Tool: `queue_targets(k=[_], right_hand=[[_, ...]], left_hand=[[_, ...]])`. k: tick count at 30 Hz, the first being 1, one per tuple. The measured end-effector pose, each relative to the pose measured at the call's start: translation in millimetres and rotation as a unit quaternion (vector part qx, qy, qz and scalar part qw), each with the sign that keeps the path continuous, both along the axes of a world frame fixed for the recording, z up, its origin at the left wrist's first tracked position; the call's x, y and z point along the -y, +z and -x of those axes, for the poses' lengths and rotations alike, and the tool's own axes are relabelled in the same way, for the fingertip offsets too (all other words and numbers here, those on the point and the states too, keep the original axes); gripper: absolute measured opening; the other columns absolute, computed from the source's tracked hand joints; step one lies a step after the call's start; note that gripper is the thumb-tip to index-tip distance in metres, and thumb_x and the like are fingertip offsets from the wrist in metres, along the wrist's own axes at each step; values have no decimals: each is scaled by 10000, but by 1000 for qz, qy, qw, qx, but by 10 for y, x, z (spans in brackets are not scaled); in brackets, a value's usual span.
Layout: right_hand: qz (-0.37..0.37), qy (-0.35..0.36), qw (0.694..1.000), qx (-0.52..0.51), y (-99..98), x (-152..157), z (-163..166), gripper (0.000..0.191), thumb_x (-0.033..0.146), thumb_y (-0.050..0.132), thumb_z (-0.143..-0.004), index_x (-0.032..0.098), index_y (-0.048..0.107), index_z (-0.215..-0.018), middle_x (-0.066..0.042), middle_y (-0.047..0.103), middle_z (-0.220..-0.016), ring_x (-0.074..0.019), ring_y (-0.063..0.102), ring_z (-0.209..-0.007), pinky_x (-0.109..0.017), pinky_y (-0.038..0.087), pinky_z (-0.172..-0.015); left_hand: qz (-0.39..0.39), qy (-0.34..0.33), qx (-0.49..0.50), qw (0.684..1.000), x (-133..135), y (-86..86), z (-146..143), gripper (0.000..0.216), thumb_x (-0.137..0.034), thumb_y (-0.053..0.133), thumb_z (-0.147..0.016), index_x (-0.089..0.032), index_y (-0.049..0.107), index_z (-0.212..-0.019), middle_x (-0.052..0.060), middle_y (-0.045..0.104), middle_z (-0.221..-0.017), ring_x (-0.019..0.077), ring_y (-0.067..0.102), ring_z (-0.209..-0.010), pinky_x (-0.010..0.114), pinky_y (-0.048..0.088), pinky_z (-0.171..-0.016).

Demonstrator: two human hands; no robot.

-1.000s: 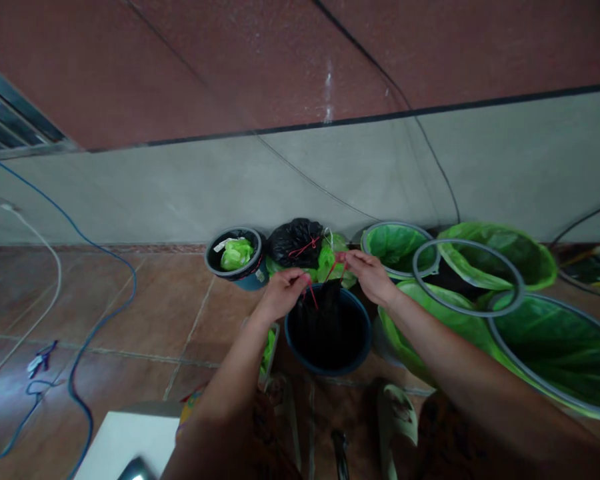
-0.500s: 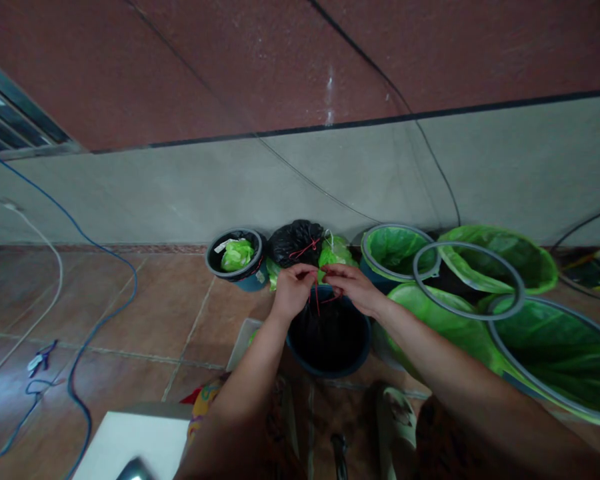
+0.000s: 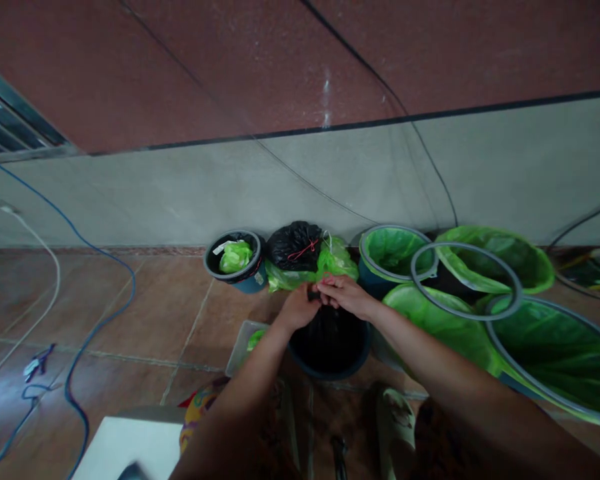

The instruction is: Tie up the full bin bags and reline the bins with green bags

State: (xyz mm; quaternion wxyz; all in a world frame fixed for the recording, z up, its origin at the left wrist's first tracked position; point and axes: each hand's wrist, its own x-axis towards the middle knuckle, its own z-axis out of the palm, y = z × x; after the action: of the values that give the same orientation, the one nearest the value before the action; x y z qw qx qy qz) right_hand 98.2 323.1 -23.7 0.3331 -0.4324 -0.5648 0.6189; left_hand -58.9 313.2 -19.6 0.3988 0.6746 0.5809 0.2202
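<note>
My left hand (image 3: 300, 308) and my right hand (image 3: 345, 295) meet above a dark blue bin (image 3: 330, 347) lined with a black bag (image 3: 325, 330). Both hands are closed, fingertips pinched together on the gathered top of the black bag, where a thin red drawstring (image 3: 324, 285) barely shows. Behind the hands, against the wall, lie a tied black bag (image 3: 295, 245) with a red string and a tied green bag (image 3: 336, 260).
A small bin (image 3: 235, 260) with green trash stands at the left by the wall. Several green-lined bins (image 3: 397, 250) with grey rings (image 3: 465, 280) crowd the right. Blue cable (image 3: 80, 333) and white cable run over the tiled floor at left. A white object (image 3: 130, 447) is near me.
My hands came together and dropped lower onto the bag's top. The red string, held apart and stretched before, is now drawn in between my fingers.
</note>
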Motion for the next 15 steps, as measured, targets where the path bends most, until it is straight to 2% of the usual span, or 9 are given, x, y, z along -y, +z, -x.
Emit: queue_targets(k=[2,3,7,10,13,15], right_hand=[[-5,5,1000,-14,41,15,1,433,585,588,-817,159,663,-831,40,555,-561,-58,390,-448,-194,290,-449],[-9,4,1000,-19,54,21,2,433,585,584,-820,159,660,-806,39,552,-564,-55,382,-447,-194,284,-451],[-15,-12,999,-27,61,1,-25,451,574,585,-811,159,599,-636,-2,608,-688,-47,386,-479,-202,288,-466],[-20,-74,997,13,34,-60,-118,342,497,603,-793,165,639,-720,-7,634,-732,-76,450,-540,-213,336,-515],[-57,-117,981,145,-36,-104,-233,185,341,617,-766,169,671,-804,5,637,-705,-127,545,-641,-241,394,-609],[-79,-86,955,271,-114,-92,-276,130,272,604,-776,167,677,-796,-12,656,-720,-157,586,-698,-261,410,-650]], left_hand=[[10,-75,-46,996,69,-35,-37,189,-230,557,-865,-182,698,-982,50,740,-990,182,674,-939,265,483,-876],[7,-84,-67,994,96,-49,-55,202,-247,521,-896,-191,707,-951,48,743,-967,181,677,-927,259,479,-861],[6,-5,-137,991,112,-119,-73,336,-242,410,-951,-180,732,-873,74,741,-878,193,682,-855,281,469,-801],[19,49,-112,992,71,-206,-34,343,-272,432,-937,-164,726,-799,73,729,-807,191,671,-804,285,466,-756],[48,99,-28,994,47,-308,-8,321,-267,441,-917,-157,717,-795,61,719,-786,161,662,-770,250,463,-700],[87,143,23,986,54,-373,-13,319,-274,430,-914,-149,712,-831,67,717,-799,146,657,-735,232,460,-648]])
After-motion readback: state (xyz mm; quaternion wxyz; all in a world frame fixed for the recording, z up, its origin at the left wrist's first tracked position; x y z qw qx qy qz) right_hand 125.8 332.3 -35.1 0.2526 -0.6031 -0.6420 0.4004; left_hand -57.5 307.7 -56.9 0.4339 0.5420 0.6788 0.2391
